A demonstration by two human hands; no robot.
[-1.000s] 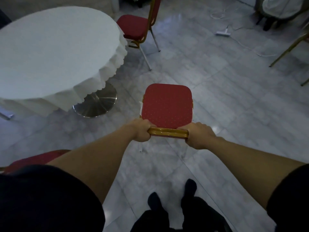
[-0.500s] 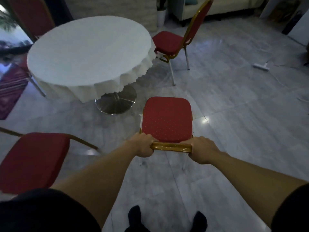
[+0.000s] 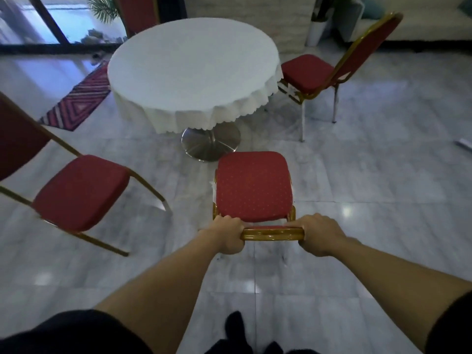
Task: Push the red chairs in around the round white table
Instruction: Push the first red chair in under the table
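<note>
Four red chairs stood around one round white desk (image 3: 194,65). The near chair (image 3: 252,185) sat on the floor with its seat facing the desk's near edge, not yet under the cloth. The left hand (image 3: 228,235) and right hand (image 3: 320,235) each had a closed grip on an end of its gold top rail (image 3: 272,233); its back and legs were hidden below. The left chair (image 3: 79,192) was cut off at the frame's left edge. The right chair (image 3: 306,72) stood at the desk's right edge. The far chair (image 3: 138,11) was mostly hidden behind the desk. One steel base (image 3: 210,145) showed beneath the cloth.
</note>
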